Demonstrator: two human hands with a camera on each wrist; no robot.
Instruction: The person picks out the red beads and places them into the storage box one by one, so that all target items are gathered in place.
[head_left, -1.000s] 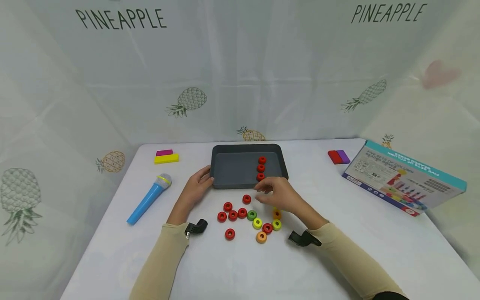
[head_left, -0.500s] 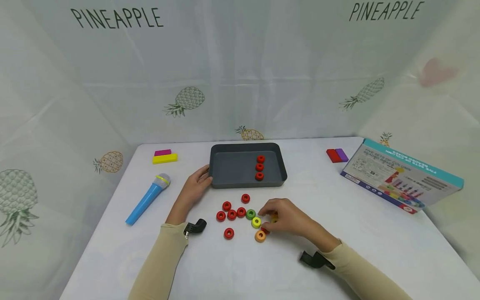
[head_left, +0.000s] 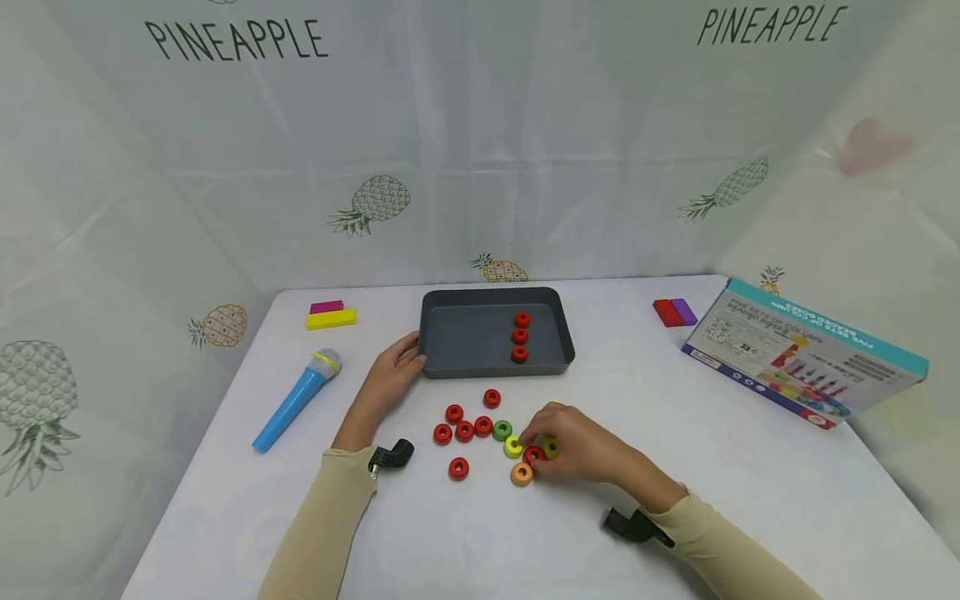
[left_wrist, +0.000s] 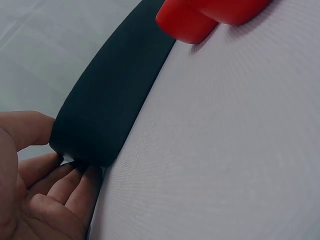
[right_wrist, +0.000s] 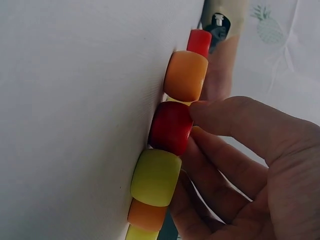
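Observation:
At the left front corner of a dark grey tray (head_left: 467,335), my left hand (head_left: 390,379) holds the edge, its thumb and fingertips touching the corner in the left wrist view. Three red beads (head_left: 520,336) stand in a column on the tray's right side. My right hand (head_left: 581,446) is over the loose beads in front of the tray. In the right wrist view, its thumb touches a red bead (right_wrist: 171,128) and the fingers curl behind it, in a pinch. A yellow-green bead (right_wrist: 156,177) and an orange bead (right_wrist: 186,76) sit beside that bead.
Several loose red beads (head_left: 464,431) and a green bead (head_left: 502,430) lie left of the right hand. A blue toy microphone (head_left: 296,402) and a yellow block (head_left: 331,318) are at the left. A printed box (head_left: 795,358) and a red block (head_left: 667,313) are at the right.
My right hand has drawn back from the tray's front edge to the loose beads, and its fingers have closed in around the red one. The left hand stays at the tray's corner.

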